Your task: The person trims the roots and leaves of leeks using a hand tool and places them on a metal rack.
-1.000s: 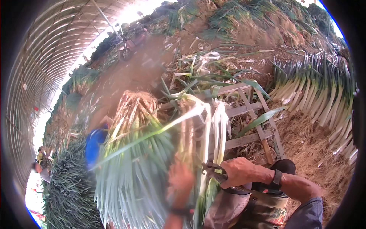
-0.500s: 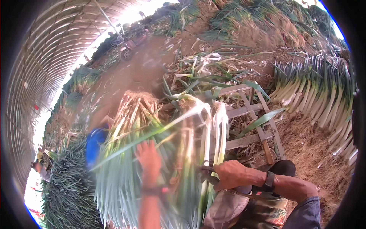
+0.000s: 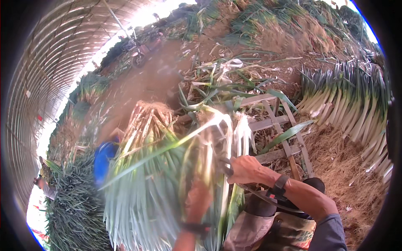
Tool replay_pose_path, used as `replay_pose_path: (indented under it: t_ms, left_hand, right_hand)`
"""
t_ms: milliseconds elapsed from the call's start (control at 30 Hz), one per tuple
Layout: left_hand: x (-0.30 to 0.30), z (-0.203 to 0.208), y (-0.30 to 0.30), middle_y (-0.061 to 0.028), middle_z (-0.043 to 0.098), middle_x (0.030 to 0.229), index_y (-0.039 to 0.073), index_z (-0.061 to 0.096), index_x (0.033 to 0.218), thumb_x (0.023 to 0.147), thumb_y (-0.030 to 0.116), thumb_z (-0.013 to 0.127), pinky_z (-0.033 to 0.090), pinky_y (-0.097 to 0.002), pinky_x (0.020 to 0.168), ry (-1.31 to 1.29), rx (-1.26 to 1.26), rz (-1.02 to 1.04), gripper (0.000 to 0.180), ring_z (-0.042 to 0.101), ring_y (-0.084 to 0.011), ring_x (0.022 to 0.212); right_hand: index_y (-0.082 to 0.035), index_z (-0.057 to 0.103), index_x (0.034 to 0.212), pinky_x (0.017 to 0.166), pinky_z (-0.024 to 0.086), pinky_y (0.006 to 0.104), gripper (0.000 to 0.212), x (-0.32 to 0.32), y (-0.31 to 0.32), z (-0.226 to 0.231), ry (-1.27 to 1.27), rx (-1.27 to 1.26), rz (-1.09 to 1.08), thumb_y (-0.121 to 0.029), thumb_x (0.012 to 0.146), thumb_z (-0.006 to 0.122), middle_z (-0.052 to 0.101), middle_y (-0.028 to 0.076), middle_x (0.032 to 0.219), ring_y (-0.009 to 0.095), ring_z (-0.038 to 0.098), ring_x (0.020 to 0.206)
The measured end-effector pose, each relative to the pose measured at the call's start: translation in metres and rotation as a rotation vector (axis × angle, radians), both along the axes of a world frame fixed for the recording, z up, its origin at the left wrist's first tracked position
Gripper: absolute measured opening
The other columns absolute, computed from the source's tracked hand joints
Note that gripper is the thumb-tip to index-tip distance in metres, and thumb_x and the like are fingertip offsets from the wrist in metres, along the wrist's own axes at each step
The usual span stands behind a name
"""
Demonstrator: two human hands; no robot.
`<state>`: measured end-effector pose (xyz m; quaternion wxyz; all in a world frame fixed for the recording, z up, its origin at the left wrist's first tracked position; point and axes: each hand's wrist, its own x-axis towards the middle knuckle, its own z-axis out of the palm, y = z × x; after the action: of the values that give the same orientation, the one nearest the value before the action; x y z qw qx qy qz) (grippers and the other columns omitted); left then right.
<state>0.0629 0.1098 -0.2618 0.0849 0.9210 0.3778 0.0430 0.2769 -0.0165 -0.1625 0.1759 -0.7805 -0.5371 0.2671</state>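
A large bunch of long green onions point(image 3: 142, 184) lies in front of me, its brown roots at the far end and leaves toward me. My left hand point(image 3: 199, 200), smeared by motion, is closed round a few unpeeled stalks point(image 3: 205, 157) right of the bunch. In my right hand point(image 3: 248, 169) is a dark curved tool point(image 3: 226, 166), its kind unclear; a dark hose or cord point(image 3: 261, 195) trails below that hand. White peeled green onions point(image 3: 243, 136) with frayed outer skin lie just beyond it. A bent leaf point(image 3: 180, 144) crosses over the bunch.
A wooden frame point(image 3: 276, 119) stands ahead right among stripped leaves. Further right, a row of peeled green onions point(image 3: 356, 100) lies beside heaped root fibres point(image 3: 331, 167). A blue object point(image 3: 104, 161) and another green onion pile point(image 3: 77, 205) are at left. My knees point(image 3: 251, 226) are below.
My left hand has moved right from above the big bunch and closed on the stalks beside it. My right hand, with the tool, has risen slightly away from me.
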Motion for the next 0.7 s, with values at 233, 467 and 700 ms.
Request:
replay_pose_path:
  t_ms: [233, 467, 700]
  left_hand:
    - [0.011, 0.069, 0.026, -0.0225, 0.068, 0.099, 0.001, 0.066, 0.099, 0.082, 0.020, 0.065, 0.052, -0.0465, 0.083, -0.086, -0.334, -0.075, 0.026, 0.065, -0.0405, 0.093]
    - [0.011, 0.129, 0.120, -0.0190, 0.065, 0.104, 0.005, 0.066, 0.101, 0.083, 0.011, 0.059, 0.048, -0.0500, 0.087, 0.235, 0.145, -0.326, 0.020, 0.061, -0.0384, 0.100]
    - [0.001, 0.094, 0.083, -0.0153, 0.060, 0.094, 0.005, 0.061, 0.107, 0.080, 0.007, 0.063, 0.051, -0.0474, 0.079, -0.059, 0.122, -0.275, 0.027, 0.061, -0.0372, 0.091]
  right_hand:
    - [-0.015, 0.050, 0.142, 0.071, 0.055, 0.0476, 0.080, 0.020, 0.022, -0.021, -0.054, 0.051, -0.031, -0.036, 0.068, 0.070, 0.068, 0.023, 0.080, 0.041, 0.068, 0.076]
    - [-0.008, 0.066, 0.116, 0.070, 0.056, 0.0443, 0.053, 0.024, 0.029, 0.002, 0.130, 0.058, -0.179, -0.037, 0.073, 0.069, 0.069, 0.020, 0.074, 0.037, 0.069, 0.070]
    - [-0.021, 0.058, 0.129, 0.066, 0.055, 0.0433, 0.046, 0.017, -0.004, 0.018, 0.050, -0.009, -0.017, -0.039, 0.087, 0.058, 0.069, 0.014, 0.072, 0.032, 0.069, 0.069]
